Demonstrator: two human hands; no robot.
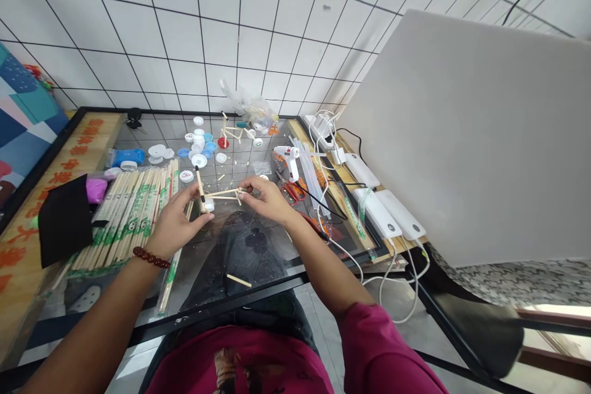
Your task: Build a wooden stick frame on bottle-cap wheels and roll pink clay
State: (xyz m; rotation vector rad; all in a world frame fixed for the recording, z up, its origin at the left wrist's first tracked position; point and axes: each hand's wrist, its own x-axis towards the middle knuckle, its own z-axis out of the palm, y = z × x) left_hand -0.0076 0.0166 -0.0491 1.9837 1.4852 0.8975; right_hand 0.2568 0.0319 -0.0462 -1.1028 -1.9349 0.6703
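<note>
Above the glass tabletop, both hands hold a small frame of wooden sticks (222,194). My left hand (178,221) grips its left end, where a crossing stick has black bands and a white round piece is attached. My right hand (265,200) pinches the right end, where a short stick joins the long ones. A hot glue gun (290,159) lies just beyond my right hand. Red-handled scissors (293,192) rest beside it. A short cut stick (239,280) lies near the front edge.
Wrapped chopsticks (132,215) lie at left under a black sheet (64,218). Bottle caps (198,141) and another stick construction (225,132) stand behind my hands. Clear glue sticks (311,172), white cables and power banks (376,212) fill the right side. A plastic bag (253,109) leans against the tiled wall.
</note>
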